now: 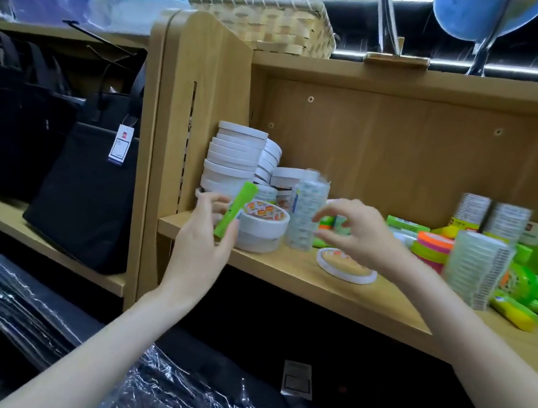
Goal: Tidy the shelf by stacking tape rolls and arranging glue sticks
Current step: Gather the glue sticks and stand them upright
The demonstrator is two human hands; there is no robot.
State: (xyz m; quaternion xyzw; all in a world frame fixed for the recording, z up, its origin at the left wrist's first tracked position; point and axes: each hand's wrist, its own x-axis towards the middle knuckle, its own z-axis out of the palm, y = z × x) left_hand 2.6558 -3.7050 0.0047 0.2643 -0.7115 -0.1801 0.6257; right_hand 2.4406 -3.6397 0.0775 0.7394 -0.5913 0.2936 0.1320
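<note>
My left hand [202, 236] holds a green glue stick [236, 211] upright at the shelf's left front, just before a wide white tape roll [262, 227]. Behind it rises a tall stack of white tape rolls [234, 161]. My right hand [357, 231] hovers over the shelf with curved fingers and holds nothing, next to a column of clear tape rolls [308, 212]. A flat white tape roll [347, 266] lies under that hand. Further right are neon tape rolls [432, 249], another clear tape stack [474, 267] and several green and yellow glue sticks [523, 302].
The wooden shelf board [302, 277] has a side panel [201, 108] at its left. Black bags [88, 178] stand on the neighbouring shelf. A woven basket [269, 20] sits on top. Plastic-wrapped dark goods [199, 398] lie below.
</note>
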